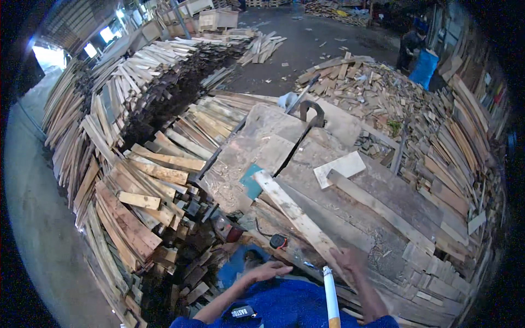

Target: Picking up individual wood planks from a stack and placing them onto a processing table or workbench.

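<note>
A long, pale wooden plank lies slantwise across the worn wooden saw table. My right hand, slightly blurred, grips its near end. My left hand is held low in front of my body, palm down, fingers stretched out and nothing in them. Beyond it a red-and-black tape measure rests on the table's near edge. The plank's far end overlaps a teal piece on the tabletop. A dark slot in the table runs toward a curved, rusty metal guard.
A short pale board and a longer board lie right of the plank. Stacked planks crowd the left; a heap of offcuts rises beyond. A person stands far right by a blue sack. A cigarette juts up close in front.
</note>
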{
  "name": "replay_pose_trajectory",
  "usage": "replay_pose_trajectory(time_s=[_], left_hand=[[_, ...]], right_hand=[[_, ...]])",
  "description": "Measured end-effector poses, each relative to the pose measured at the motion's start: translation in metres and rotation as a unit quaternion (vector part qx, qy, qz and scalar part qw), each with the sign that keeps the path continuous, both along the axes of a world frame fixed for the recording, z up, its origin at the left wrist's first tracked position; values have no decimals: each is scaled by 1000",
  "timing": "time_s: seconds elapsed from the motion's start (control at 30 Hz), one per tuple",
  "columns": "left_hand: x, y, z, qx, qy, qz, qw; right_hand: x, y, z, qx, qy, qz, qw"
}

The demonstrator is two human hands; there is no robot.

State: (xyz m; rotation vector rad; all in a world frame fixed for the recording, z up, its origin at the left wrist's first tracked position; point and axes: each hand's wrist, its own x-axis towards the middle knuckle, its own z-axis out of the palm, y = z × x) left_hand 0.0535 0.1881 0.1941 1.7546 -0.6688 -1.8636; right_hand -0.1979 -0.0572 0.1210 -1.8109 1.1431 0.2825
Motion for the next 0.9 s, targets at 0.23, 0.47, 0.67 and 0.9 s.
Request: replay_pose_trajectory(time_s=[0.23,0.47,0.67,0.9], left_hand=[[-18,-17,-26,-78,163,102,978],[34,-2,-36,-82,41,223,970],[66,24,-35,-31,164,230,959],[68,79,-52,-36,158,147,976]], right_hand=[[68,77,55,59,-51,-30,997],[-49,173,49,-222,80,-189,953],[-99,324,22,-103,282,-353,886],[12,360,3,-34,197,-376,905]])
